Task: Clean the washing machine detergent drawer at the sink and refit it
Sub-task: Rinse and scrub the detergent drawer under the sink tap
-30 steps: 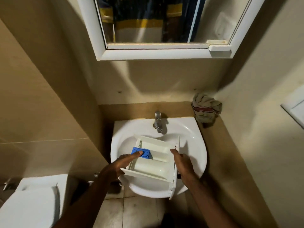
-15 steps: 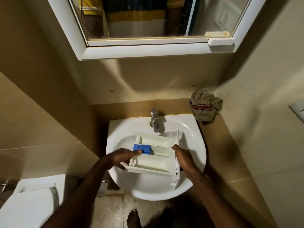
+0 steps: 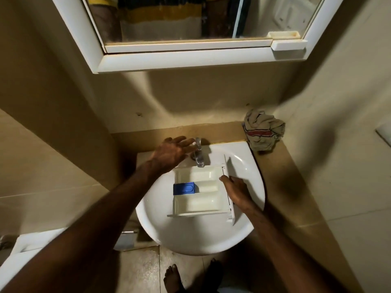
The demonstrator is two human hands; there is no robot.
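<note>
The white detergent drawer [image 3: 198, 191] lies across the white sink [image 3: 249, 176], its far end under the spout of the chrome tap [image 3: 198, 153]. A blue insert [image 3: 183, 188] sits in the drawer's left compartment. My right hand [image 3: 237, 192] holds the drawer's right side by its front panel, thumb on the drawer's edge. My left hand [image 3: 171, 152] is off the drawer and reaches to the tap, fingers spread, fingertips at the tap's top. No water is visible running.
A crumpled rag [image 3: 262, 132] sits on the tan ledge at the back right corner. A white-framed mirror cabinet [image 3: 190, 58] hangs above the sink. A toilet [image 3: 23, 256] stands at the lower left. My bare feet [image 3: 173, 278] are on the tiled floor below the sink.
My left hand has left the drawer's left edge and moved up to the tap. The drawer has shifted toward the tap, held by my right hand alone.
</note>
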